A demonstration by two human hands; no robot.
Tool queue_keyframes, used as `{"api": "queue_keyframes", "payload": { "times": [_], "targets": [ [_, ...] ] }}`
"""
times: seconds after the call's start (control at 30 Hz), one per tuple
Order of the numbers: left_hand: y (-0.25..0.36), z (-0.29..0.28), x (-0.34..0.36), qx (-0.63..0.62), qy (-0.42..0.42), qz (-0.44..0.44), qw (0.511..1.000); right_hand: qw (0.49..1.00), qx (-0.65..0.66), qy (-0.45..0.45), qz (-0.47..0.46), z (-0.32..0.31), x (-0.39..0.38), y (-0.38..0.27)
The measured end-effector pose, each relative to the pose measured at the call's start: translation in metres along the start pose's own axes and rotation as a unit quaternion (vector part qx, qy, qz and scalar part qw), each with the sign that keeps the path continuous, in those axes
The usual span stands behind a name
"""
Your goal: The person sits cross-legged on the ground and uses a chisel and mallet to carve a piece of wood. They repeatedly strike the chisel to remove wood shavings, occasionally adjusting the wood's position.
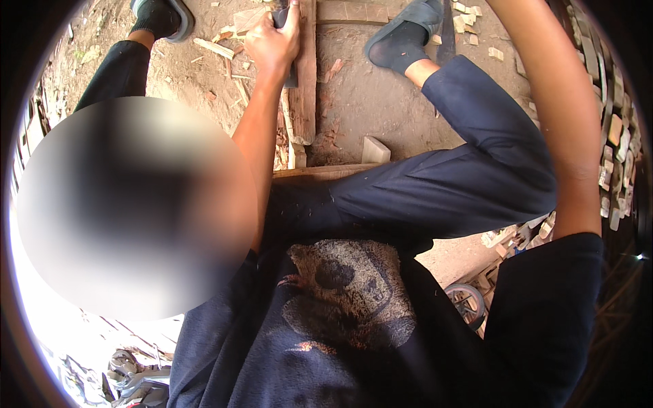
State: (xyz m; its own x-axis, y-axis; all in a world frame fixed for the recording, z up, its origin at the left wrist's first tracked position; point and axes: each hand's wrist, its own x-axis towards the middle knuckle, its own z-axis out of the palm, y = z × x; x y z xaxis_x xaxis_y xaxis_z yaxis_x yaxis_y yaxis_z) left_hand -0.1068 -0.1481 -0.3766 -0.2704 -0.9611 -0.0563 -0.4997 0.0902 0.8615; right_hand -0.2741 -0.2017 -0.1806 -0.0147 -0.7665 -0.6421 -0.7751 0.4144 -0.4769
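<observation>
My left hand (273,46) is closed around a dark, flat object (292,76), whose kind I cannot make out. It shows above and below my fingers, along the left side of a long wooden beam (307,88). At the top edge of the picture my thumb side lies close to the beam. My right arm (568,102) stretches up along the right side and leaves the picture at the top, so my right hand is out of sight.
A wooden crosspiece (354,12) meets the beam at the top. Another board (323,172) lies near my bent leg (442,190), beside a pale wood block (375,149). Wood scraps (214,47) litter the dirt floor. Several cut wood pieces (615,129) are stacked at right; a wheel (466,302) shows behind me.
</observation>
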Motion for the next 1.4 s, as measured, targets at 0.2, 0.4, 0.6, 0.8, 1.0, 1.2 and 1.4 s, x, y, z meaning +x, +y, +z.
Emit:
{"api": "queue_keyframes", "payload": {
  "times": [0.2,0.4,0.6,0.8,1.0,1.2,1.4],
  "targets": [
    [-0.038,0.023,0.003,0.015,0.059,0.077,0.995,0.984,-0.160,-0.014,-0.079,0.031,0.014,0.007],
    [-0.041,0.024,0.002,0.006,0.086,0.089,0.992,0.995,0.090,0.019,0.045,0.013,0.015,0.007],
    [-0.044,0.023,0.004,0.009,0.083,0.100,0.991,0.991,0.116,-0.065,0.030,0.029,0.000,0.007],
    [-0.038,0.018,0.000,0.020,0.069,0.058,0.996,0.991,0.129,-0.004,-0.040,0.008,-0.009,-0.008],
    [-0.036,0.021,-0.003,0.056,0.068,0.085,0.992,0.999,-0.023,0.033,-0.027,0.039,0.004,-0.006],
    [-0.043,0.025,0.000,0.017,0.096,0.093,0.991,0.978,0.205,-0.023,0.027,0.018,0.009,0.014],
    [-0.047,0.027,-0.001,0.014,0.109,0.101,0.989,0.977,-0.082,0.119,-0.158,0.050,-0.043,0.002]
  ]
}}
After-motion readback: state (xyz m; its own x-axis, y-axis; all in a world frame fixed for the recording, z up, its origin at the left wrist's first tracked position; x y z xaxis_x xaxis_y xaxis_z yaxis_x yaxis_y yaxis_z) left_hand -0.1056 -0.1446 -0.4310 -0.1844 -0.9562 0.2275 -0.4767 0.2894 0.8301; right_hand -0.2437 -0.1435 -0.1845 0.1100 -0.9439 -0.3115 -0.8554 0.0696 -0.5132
